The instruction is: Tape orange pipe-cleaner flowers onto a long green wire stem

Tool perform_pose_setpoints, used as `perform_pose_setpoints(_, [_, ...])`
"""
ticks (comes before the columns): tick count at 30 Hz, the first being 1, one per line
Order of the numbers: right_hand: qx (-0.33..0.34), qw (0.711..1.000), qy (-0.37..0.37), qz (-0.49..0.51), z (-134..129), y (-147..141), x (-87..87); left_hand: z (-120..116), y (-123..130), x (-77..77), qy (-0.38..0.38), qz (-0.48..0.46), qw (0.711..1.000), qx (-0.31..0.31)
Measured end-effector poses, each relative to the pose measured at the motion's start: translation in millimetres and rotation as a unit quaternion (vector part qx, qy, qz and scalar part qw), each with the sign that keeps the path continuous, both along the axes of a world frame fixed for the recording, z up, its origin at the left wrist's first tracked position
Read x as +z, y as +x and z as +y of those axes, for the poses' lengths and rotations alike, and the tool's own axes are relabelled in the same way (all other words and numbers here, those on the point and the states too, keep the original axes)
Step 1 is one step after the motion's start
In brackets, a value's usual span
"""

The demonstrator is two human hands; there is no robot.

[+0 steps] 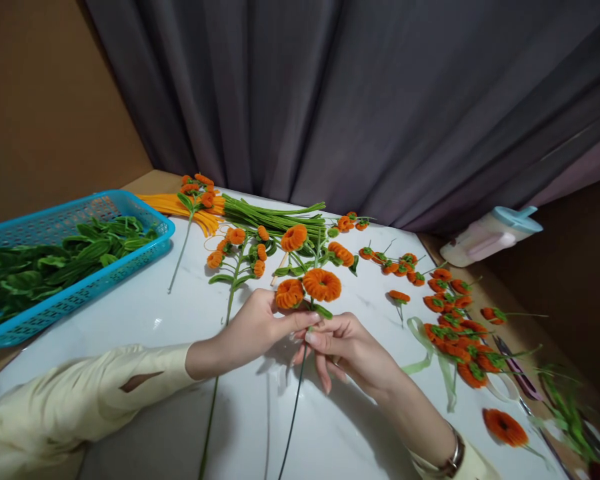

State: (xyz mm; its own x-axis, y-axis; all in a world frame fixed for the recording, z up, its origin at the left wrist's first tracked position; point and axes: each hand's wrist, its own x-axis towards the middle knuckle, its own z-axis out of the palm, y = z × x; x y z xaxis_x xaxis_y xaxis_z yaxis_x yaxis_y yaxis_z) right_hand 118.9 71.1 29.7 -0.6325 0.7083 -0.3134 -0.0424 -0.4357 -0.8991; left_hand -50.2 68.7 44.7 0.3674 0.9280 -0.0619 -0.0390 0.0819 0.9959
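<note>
A flower spray of orange fuzzy blooms [322,285] with small green leaves is held upright over the white table, its thin dark stem [294,413] running down toward me. My left hand [270,323] is closed, thumb and fingers pinching the stem just below the lowest blooms. Right beside it, my right hand [343,347] pinches the same stem a little lower, its other fingers loosely spread. Whether tape lies between the fingertips I cannot make out. A second spray with small orange blooms [237,237] lies just left of the held one.
A blue basket [167,233] of green fuzzy leaves stands at the left. Behind lie green pipe cleaners [265,215] and orange ones [167,204]. Several orange flower heads [450,337], a light green ribbon [425,343] and scissors [520,370] are at the right, with a tumbler [490,237] beyond.
</note>
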Motion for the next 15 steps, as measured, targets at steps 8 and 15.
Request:
perform_pose_setpoints(8, [0.001, 1.0, 0.0, 0.026, 2.9, -1.1, -3.6, -0.7, 2.1, -6.1, 0.006, -0.033, 0.999, -0.039])
perform_pose_setpoints(15, [0.002, 0.997, 0.046, -0.057, 6.4, 2.6, 2.1, -0.4, 0.6, -10.0, -0.021, -0.002, 1.0, 0.002])
